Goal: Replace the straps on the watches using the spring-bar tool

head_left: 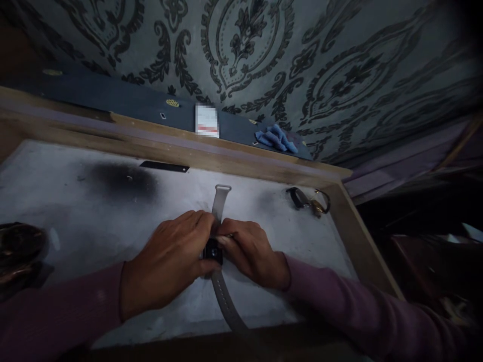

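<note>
A smartwatch with a dark square case [213,252] lies face up on the white surface, its grey strap [231,304] running toward me and its other strap half [221,198] pointing away. My left hand [171,259] grips the case from the left, thumb at its lower edge and fingers at the top. From the right, my right hand [251,251] is closed in a pinch where the far strap half meets the case. Something small and shiny shows at those fingertips, but I cannot make out what it is.
A dark flat blade [164,166] lies by the back wooden rim [241,147]. Other watches [307,201] sit in the right corner. A blue cloth [276,138] and a white card [207,120] rest on the ledge. Dark shiny objects [20,251] are at left.
</note>
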The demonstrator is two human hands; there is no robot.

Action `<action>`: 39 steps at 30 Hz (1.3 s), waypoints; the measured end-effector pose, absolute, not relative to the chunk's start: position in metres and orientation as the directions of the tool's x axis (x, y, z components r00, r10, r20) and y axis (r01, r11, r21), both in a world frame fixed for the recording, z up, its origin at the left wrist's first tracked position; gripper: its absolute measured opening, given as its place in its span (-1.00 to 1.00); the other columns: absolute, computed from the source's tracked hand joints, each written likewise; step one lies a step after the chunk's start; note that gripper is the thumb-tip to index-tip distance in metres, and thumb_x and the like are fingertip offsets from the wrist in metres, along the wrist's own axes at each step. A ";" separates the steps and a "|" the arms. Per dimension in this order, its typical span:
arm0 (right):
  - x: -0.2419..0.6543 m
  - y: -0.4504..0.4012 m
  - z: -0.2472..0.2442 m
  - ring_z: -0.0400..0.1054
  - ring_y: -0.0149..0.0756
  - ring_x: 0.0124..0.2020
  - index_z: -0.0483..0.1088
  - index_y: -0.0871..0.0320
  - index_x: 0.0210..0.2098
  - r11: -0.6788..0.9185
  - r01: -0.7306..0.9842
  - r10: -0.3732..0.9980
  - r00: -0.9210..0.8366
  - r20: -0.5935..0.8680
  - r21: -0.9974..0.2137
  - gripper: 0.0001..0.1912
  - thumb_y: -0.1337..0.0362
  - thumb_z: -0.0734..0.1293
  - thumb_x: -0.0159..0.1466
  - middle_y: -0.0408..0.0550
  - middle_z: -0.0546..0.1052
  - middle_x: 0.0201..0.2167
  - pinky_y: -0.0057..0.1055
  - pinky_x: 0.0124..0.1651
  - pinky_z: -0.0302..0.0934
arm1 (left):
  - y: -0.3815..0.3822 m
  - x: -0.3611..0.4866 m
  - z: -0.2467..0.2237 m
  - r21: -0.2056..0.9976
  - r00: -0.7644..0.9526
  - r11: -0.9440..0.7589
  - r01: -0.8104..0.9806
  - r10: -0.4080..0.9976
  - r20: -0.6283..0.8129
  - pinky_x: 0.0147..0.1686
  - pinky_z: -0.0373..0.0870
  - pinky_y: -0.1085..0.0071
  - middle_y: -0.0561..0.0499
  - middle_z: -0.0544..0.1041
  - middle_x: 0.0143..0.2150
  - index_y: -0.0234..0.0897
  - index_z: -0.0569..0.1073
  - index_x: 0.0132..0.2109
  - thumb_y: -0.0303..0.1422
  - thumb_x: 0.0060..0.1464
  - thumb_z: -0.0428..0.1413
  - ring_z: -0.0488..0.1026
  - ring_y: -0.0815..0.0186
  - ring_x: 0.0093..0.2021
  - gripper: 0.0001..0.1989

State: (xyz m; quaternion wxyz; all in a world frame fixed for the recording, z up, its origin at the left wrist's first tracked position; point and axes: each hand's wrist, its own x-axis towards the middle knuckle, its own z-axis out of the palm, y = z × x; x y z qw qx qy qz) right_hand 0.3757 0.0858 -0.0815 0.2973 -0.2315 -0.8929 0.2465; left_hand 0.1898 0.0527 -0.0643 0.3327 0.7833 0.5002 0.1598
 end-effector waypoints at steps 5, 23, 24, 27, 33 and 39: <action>0.376 0.085 -0.081 0.33 -0.43 -0.48 0.22 0.11 -0.31 0.739 0.289 0.599 -0.695 0.398 -0.608 -0.86 0.40 0.15 0.39 -0.17 0.42 -0.47 -0.52 -0.40 0.24 | 0.052 0.190 -0.065 0.662 0.463 -0.299 0.687 0.882 -0.082 -0.29 0.23 0.32 0.05 0.43 -0.22 -0.21 0.25 -0.23 -0.33 0.04 0.25 0.38 0.20 -0.21 -0.71; 0.378 0.086 -0.081 0.30 -0.48 -0.51 0.24 0.13 -0.31 0.685 0.311 0.636 -0.696 0.333 -0.658 -0.84 0.37 0.13 0.42 -0.19 0.40 -0.49 -0.55 -0.42 0.22 | 0.053 0.191 -0.065 0.648 0.467 -0.306 0.698 0.880 -0.088 -0.31 0.24 0.31 0.08 0.41 -0.24 -0.21 0.26 -0.21 -0.33 -0.01 0.31 0.38 0.20 -0.23 -0.65; 0.378 0.086 -0.082 0.31 -0.47 -0.50 0.23 0.14 -0.32 0.711 0.301 0.617 -0.700 0.359 -0.636 -0.83 0.37 0.12 0.42 -0.18 0.40 -0.48 -0.54 -0.42 0.22 | 0.053 0.191 -0.064 0.647 0.467 -0.306 0.699 0.879 -0.089 -0.31 0.24 0.31 0.08 0.41 -0.24 -0.22 0.26 -0.21 -0.34 -0.02 0.31 0.38 0.20 -0.23 -0.64; 0.378 0.085 -0.084 0.31 -0.45 -0.48 0.23 0.14 -0.31 0.772 0.262 0.558 -0.715 0.421 -0.579 -0.83 0.37 0.12 0.42 -0.16 0.40 -0.47 -0.54 -0.40 0.22 | 0.054 0.191 -0.061 0.643 0.467 -0.295 0.707 0.877 -0.111 -0.30 0.26 0.30 0.07 0.41 -0.24 -0.23 0.26 -0.22 -0.36 -0.02 0.31 0.38 0.20 -0.22 -0.64; 0.377 0.085 -0.081 0.30 -0.47 -0.51 0.23 0.14 -0.31 0.686 0.312 0.638 -0.693 0.337 -0.658 -0.85 0.38 0.14 0.41 -0.19 0.39 -0.50 -0.55 -0.41 0.21 | 0.053 0.190 -0.062 0.652 0.471 -0.294 0.698 0.875 -0.110 -0.29 0.26 0.29 0.07 0.41 -0.23 -0.22 0.26 -0.21 -0.35 0.00 0.30 0.37 0.20 -0.22 -0.65; 0.378 0.085 -0.079 0.30 -0.48 -0.53 0.24 0.14 -0.31 0.647 0.318 0.661 -0.688 0.301 -0.693 -0.84 0.37 0.14 0.42 -0.20 0.40 -0.51 -0.55 -0.44 0.22 | 0.053 0.190 -0.063 0.654 0.475 -0.299 0.695 0.874 -0.105 -0.29 0.26 0.29 0.07 0.42 -0.22 -0.21 0.26 -0.21 -0.34 0.02 0.29 0.37 0.21 -0.21 -0.67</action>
